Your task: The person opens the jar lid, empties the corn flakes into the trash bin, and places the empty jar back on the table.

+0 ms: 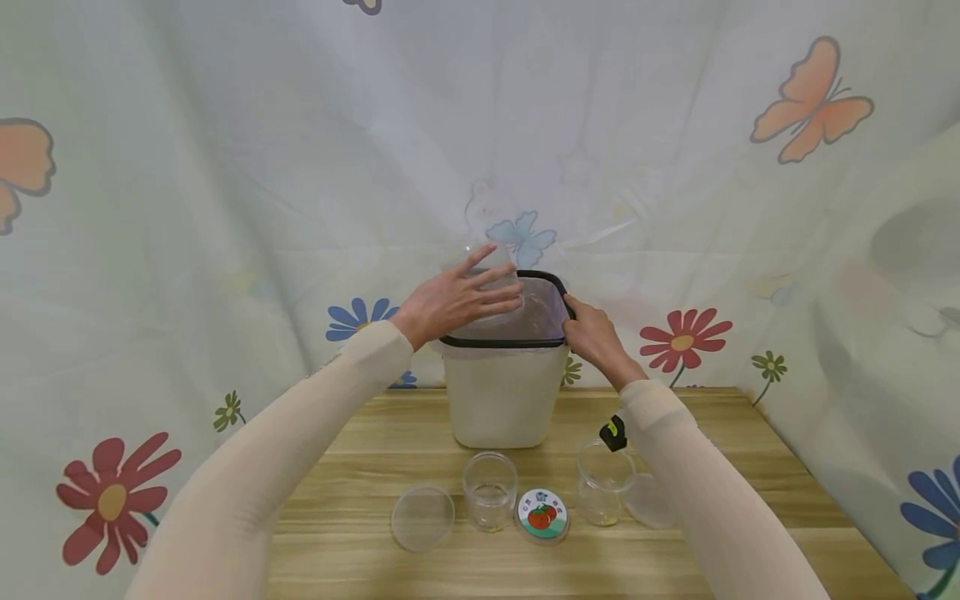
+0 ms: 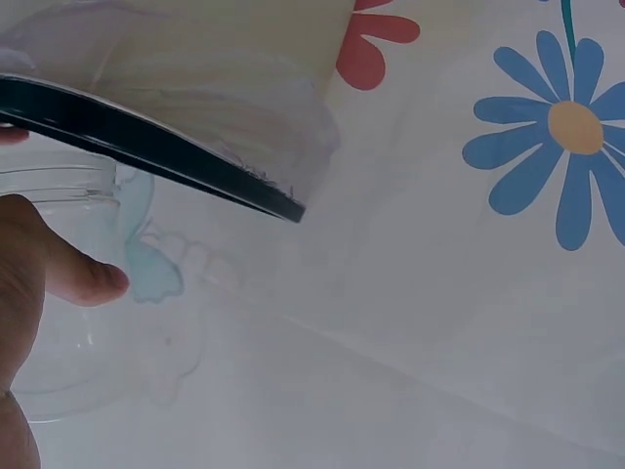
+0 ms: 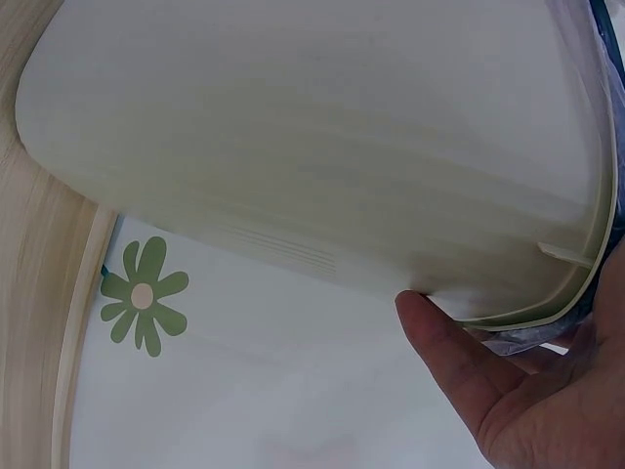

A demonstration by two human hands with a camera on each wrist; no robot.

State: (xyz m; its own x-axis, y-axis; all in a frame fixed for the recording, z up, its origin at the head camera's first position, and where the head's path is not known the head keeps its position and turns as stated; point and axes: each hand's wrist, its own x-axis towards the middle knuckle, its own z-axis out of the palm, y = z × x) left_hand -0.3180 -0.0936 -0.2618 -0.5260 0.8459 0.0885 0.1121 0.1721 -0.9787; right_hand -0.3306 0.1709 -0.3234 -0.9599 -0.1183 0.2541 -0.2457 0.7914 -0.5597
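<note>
A clear plastic jar point(image 2: 78, 327) is held in my left hand point(image 1: 468, 293) over the mouth of the bin; in the left wrist view my thumb lies along its side and its threaded neck is near the black rim. The bin point(image 1: 501, 396) is cream-white, lined with a thin translucent bag point(image 1: 542, 310) under a black rim ring point(image 1: 502, 342). At the bin's right side, my right hand point(image 1: 596, 333) grips the rim, with the thumb on the outer wall in the right wrist view. What lies at the bin's bottom is hidden.
On the wooden table point(image 1: 360, 467) in front stand two clear jars, one in the middle point(image 1: 490, 492) and one at right point(image 1: 600, 492). Beside them lie a clear lid point(image 1: 422, 518), a tomato-printed lid point(image 1: 543, 515) and another clear lid point(image 1: 651, 502). A patterned curtain point(image 1: 375, 167) hangs behind.
</note>
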